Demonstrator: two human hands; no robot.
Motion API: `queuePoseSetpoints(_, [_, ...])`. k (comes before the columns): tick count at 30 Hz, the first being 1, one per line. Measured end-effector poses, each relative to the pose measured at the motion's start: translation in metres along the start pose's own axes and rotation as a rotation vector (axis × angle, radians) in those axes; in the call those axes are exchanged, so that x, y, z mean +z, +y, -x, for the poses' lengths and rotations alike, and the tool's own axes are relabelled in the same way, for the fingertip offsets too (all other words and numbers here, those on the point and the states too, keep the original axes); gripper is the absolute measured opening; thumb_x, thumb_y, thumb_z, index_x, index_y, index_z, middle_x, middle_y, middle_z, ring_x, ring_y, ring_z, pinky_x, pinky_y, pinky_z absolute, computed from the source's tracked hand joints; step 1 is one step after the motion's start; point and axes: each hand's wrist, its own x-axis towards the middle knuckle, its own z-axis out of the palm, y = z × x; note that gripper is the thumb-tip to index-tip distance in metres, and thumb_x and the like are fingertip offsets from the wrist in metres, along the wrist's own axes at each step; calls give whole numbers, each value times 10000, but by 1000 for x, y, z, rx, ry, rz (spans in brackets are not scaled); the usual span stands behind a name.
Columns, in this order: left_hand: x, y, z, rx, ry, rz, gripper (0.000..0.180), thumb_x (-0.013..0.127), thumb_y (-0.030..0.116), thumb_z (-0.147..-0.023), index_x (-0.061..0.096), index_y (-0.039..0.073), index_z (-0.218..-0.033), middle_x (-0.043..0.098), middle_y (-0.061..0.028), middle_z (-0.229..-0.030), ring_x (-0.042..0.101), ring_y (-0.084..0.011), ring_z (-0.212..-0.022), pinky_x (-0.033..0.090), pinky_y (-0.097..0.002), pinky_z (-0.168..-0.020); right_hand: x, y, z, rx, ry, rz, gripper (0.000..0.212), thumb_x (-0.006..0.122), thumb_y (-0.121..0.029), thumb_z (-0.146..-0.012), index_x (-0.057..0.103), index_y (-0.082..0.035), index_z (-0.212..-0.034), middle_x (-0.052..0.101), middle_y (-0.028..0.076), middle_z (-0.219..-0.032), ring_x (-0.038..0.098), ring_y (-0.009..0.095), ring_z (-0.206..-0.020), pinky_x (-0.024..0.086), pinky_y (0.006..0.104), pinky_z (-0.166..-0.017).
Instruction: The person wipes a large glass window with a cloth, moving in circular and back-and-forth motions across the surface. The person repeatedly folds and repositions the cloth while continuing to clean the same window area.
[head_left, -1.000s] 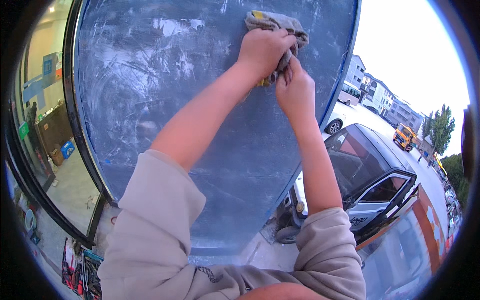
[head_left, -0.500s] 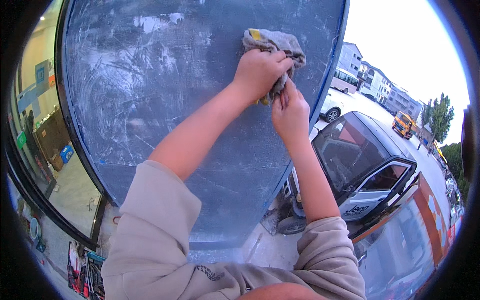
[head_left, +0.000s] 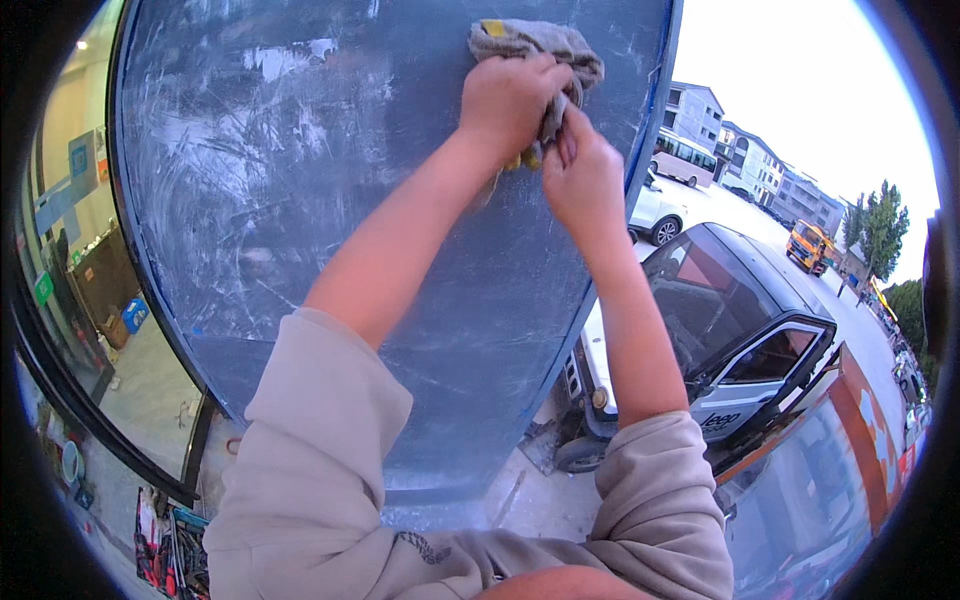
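A bunched grey cloth (head_left: 545,40) with a yellow patch lies against a tall blue-grey panel (head_left: 280,190), near its upper right edge. My left hand (head_left: 508,105) is closed over the cloth and presses it on the panel. Just below and to the right, my right hand (head_left: 588,180) pinches the hanging lower fold of the same cloth. Pale smears and scratches cover the panel's left part, while its middle looks darker and more even. The cloth's underside is hidden.
A glass door with a dark frame (head_left: 165,300) stands left of the panel. Tools lie in a box (head_left: 170,550) at lower left. To the right are a white off-road vehicle (head_left: 735,310), a sheet with a rust-brown edge (head_left: 850,440), and an orange truck (head_left: 808,246) farther off.
Both hands and the cloth have moved up the panel and slightly left. The grip on the cloth looks the same.
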Motion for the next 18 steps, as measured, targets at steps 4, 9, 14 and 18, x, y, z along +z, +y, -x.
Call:
queuePoseSetpoints(4, [6,10,19,-7,9,25,173,653,173,-763,681,209,-929,678,4,-887,679,-249,-739,517,-370,-621,-2,6,20,-5,1,-18,546,596,-28,-808,530,-72,-1349,610,261,-867,641,444,-760,544,501,-702])
queuePoseSetpoints(9, [-2,32,62,41,-97,70,150,641,186,-773,676,211,-917,671,4,-880,673,-251,-725,516,-364,-611,-6,11,77,80,-109,43,572,600,-25,-801,516,-83,-1364,612,249,-889,646,441,-768,552,488,-681])
queuePoseSetpoints(14, [12,10,2,41,-20,14,125,635,205,-783,670,222,-902,653,14,-860,667,-248,-710,523,-366,-612,-11,19,3,4,5,-80,548,584,-11,-804,528,-70,-1346,627,270,-893,642,448,-805,525,500,-722])
queuePoseSetpoints(18, [12,20,20,48,-46,46,117,644,213,-777,669,227,-890,646,23,-855,664,-244,-702,525,-367,-608,-5,15,32,52,51,-75,516,587,-11,-808,554,-53,-1321,630,273,-889,637,444,-784,528,487,-718])
